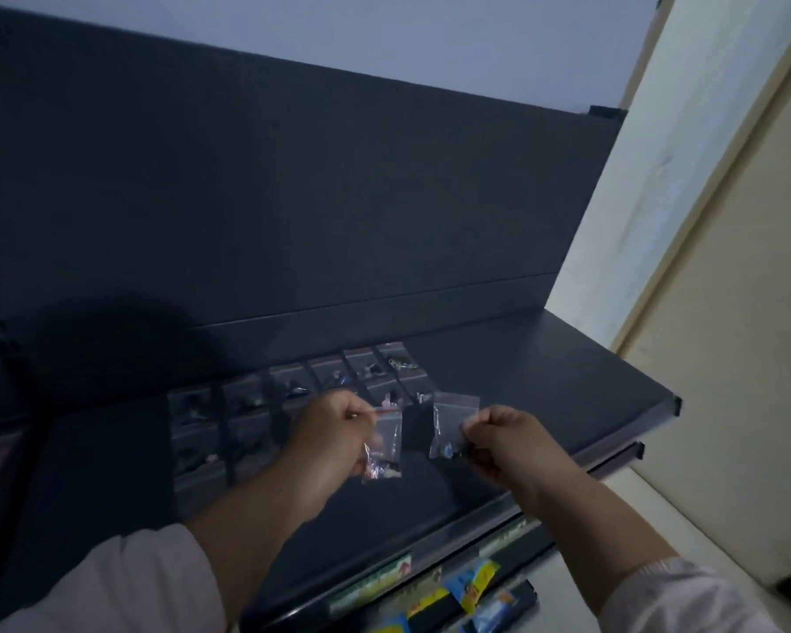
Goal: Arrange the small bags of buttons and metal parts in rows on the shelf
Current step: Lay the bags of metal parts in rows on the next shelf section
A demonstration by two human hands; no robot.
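My left hand [329, 434] pinches the top of a small clear zip bag [384, 445] with a red seal and pale bits inside; it hangs above the dark shelf [544, 381]. My right hand [498, 443] grips a second clear bag [450, 427] with dark parts at its bottom. Both hands hover over the shelf's middle, a short gap between the two bags. Behind them several small bags [293, 383] lie flat in rows running from the left toward the back panel. My left hand hides part of the rows.
The dark back panel [293, 198] rises behind the shelf. A cream wall or door [704, 267] bounds the right end. Below the shelf's front edge [476, 518], a lower shelf holds colourful packets [471, 582]. The shelf's right half is bare.
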